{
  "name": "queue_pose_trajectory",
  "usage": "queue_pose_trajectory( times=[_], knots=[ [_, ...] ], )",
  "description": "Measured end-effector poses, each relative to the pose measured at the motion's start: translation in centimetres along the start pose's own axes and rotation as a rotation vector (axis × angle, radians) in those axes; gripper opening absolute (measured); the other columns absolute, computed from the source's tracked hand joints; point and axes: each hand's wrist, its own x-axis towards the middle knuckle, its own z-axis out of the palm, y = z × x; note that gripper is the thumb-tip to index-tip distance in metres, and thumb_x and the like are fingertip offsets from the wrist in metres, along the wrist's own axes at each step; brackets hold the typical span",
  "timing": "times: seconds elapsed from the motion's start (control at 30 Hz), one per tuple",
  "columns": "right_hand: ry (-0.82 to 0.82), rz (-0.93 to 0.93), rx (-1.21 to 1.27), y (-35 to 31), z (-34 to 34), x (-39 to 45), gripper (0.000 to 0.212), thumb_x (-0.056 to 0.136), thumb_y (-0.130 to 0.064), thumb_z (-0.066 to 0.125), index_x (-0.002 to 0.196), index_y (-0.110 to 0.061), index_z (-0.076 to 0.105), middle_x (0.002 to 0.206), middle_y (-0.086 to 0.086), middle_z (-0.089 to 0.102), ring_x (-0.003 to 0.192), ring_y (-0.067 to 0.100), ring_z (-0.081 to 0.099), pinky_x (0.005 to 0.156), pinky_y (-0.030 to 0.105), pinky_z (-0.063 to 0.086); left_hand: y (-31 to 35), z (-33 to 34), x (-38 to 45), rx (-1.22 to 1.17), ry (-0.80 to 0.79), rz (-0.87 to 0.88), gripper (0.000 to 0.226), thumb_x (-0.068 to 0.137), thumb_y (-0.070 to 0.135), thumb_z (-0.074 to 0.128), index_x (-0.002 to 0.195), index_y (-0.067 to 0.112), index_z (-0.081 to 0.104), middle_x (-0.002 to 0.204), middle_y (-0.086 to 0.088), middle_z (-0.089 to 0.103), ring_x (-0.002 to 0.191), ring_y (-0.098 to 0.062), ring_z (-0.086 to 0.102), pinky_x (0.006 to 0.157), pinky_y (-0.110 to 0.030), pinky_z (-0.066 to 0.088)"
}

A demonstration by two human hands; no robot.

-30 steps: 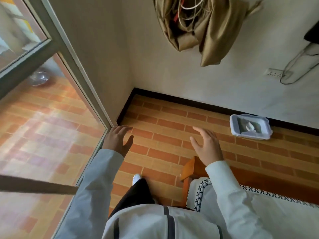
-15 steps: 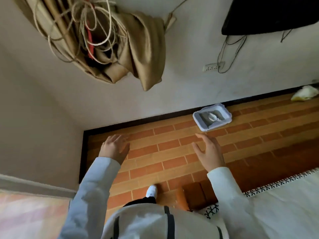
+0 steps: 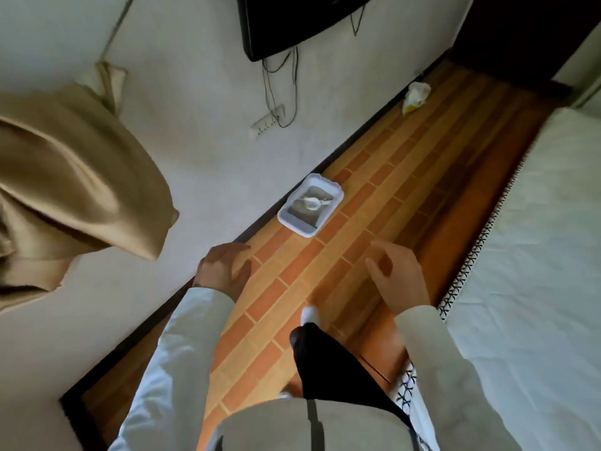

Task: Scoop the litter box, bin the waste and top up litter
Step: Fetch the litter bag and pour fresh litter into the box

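A small white litter box (image 3: 328,187) stands on the brick-pattern floor against the wall, ahead of me. Grey litter fills it and a white scoop (image 3: 313,202) lies inside. My left hand (image 3: 223,267) hovers in front of me near the skirting, fingers loosely curled, holding nothing. My right hand (image 3: 397,274) is raised on the other side, fingers relaxed and empty. Both hands are well short of the box.
A bed with white sheet (image 3: 536,255) runs along the right. A beige curtain bundle (image 3: 74,190) hangs at left. A dark screen (image 3: 292,21) and power strip (image 3: 267,121) are on the wall. A pale bag (image 3: 417,94) lies farther down the floor.
My view has swung right from the glass door and corner toward the passage beside the bed. The litter box now sits closer to centre. Both hands stay raised and empty.
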Motion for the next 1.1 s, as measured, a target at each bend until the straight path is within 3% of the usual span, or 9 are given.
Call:
queue_pose_trajectory(
  times=[0.2,0.37,0.53,0.7,0.87,1.1],
  knots=[
    [0.132,0.085,0.004,3.6,-1.7,7.4,0.036,0.091,-0.026,0.062,0.125,-0.015,0.059,0.121,0.004,0.063,0.118,0.022,0.051,0.099,0.035,0.043,3.7,4.0,11.8,-0.063,-0.089,0.096,0.058,0.077,0.048,0.036,0.111,0.014,0.068,0.113,-0.01,0.067,0.108,-0.031,0.059,0.091,-0.036,0.045],
    [0.22,0.137,-0.015,7.4,-6.5,16.4,0.036,0.091,-0.025,0.062,0.125,-0.015,0.059,0.12,0.003,0.062,0.117,0.021,0.05,0.097,0.032,0.042,10.2,8.0,23.6,-0.105,-0.107,0.163,0.029,0.087,0.026,0.06,0.112,0.013,0.067,0.114,-0.01,0.066,0.109,-0.028,0.057,0.091,-0.032,0.041],
    [0.309,0.155,-0.065,11.3,-11.8,25.7,0.033,0.091,-0.026,0.061,0.123,-0.017,0.059,0.121,0.001,0.063,0.117,0.019,0.051,0.101,0.035,0.043,16.8,11.7,35.1,-0.099,-0.14,0.262,0.032,0.086,0.026,0.056,0.114,0.015,0.065,0.117,-0.008,0.064,0.112,-0.029,0.056,0.095,-0.037,0.041],
    [0.357,0.196,-0.08,14.6,-15.4,33.3,0.032,0.09,-0.025,0.062,0.121,-0.018,0.061,0.118,0.0,0.064,0.115,0.019,0.052,0.099,0.028,0.039,22.3,15.0,43.9,-0.075,-0.167,0.291,0.03,0.091,0.03,0.053,0.118,0.02,0.061,0.123,-0.005,0.06,0.114,-0.026,0.053,0.098,-0.038,0.039],
    [0.381,0.239,-0.07,18.9,-17.3,40.2,0.031,0.089,-0.024,0.063,0.119,-0.017,0.062,0.116,0.001,0.065,0.114,0.021,0.053,0.098,0.035,0.042,26.7,19.9,52.2,-0.112,-0.189,0.385,0.025,0.089,0.02,0.06,0.114,0.022,0.064,0.118,-0.003,0.063,0.109,-0.026,0.055,0.093,-0.035,0.042],
    [0.4,0.318,-0.071,26.3,-21.3,53.0,0.033,0.09,-0.026,0.063,0.122,-0.018,0.061,0.12,0.0,0.064,0.118,0.019,0.051,0.1,0.029,0.038,34.3,27.5,66.5,-0.121,-0.23,0.387,0.026,0.091,0.03,0.054,0.115,0.026,0.062,0.118,-0.001,0.062,0.108,-0.024,0.054,0.092,-0.035,0.045]
  ],
)
